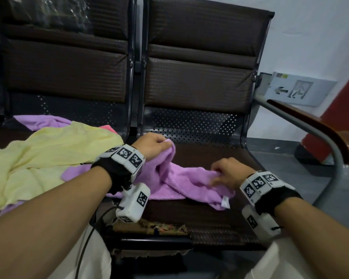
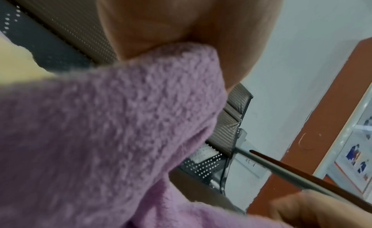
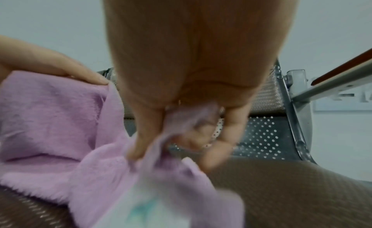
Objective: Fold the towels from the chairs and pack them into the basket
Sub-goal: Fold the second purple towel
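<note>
A crumpled purple towel (image 1: 181, 182) (image 2: 112, 132) (image 3: 52, 120) lies on the seat of the right-hand brown chair (image 1: 210, 158). My left hand (image 1: 159, 147) pinches a raised corner of it at the towel's far left. Over the towel's right part, my right hand (image 1: 220, 174) pinches a fold of it between thumb and curled fingers (image 3: 145, 136). A white care label (image 1: 225, 203) hangs from the near right edge of the towel. On the left chair lie a yellow towel (image 1: 48, 158) and another purple towel (image 1: 42, 121). No basket is in view.
A wood-topped metal armrest (image 1: 314, 129) runs along the right of the chair. The perforated metal chair back (image 1: 193, 123) stands behind the towel. The seat's front edge (image 1: 159, 228) is torn. A grey sign (image 1: 298, 89) leans on the white wall.
</note>
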Available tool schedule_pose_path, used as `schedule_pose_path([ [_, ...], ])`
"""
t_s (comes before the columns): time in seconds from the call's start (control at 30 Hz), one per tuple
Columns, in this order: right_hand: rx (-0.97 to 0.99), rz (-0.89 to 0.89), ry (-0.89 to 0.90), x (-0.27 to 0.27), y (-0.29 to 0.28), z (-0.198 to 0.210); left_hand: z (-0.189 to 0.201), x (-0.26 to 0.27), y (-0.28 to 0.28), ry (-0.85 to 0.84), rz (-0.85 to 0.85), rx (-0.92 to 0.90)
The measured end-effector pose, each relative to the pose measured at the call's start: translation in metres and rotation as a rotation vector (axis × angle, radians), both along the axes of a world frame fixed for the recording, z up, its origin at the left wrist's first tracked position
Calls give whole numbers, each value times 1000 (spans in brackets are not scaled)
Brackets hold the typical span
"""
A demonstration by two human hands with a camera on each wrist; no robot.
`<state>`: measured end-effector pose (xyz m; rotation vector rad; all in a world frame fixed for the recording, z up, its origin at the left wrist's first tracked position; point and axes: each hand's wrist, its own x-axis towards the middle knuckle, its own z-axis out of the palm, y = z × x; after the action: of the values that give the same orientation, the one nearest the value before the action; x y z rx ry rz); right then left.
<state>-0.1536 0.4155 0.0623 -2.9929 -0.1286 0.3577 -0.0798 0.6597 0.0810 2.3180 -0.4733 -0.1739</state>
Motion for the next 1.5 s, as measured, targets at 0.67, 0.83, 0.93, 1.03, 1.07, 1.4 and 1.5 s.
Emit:
schedule_pose_path([
  [0.67,1302,-94,-296,29,78,35,16,-5,46,107,-232,-192],
  [0.83,1442,-345,-625,52,61,42,10,3,63,-11,-115,19],
  [0.93,1327,-476,-808,61,45,35,10,8,74,-62,27,33],
  [1.03,1241,-515,-859,61,44,31,12,10,76,-85,79,49],
  [1.07,1261,-528,-863,61,44,32,13,10,76,-95,83,51],
  [1.4,993,-521,-730,51,47,31,20,4,63,-75,-133,-202],
  [1.5,997,-140,-442,37,77,33,25,1,54,-8,-266,-338],
])
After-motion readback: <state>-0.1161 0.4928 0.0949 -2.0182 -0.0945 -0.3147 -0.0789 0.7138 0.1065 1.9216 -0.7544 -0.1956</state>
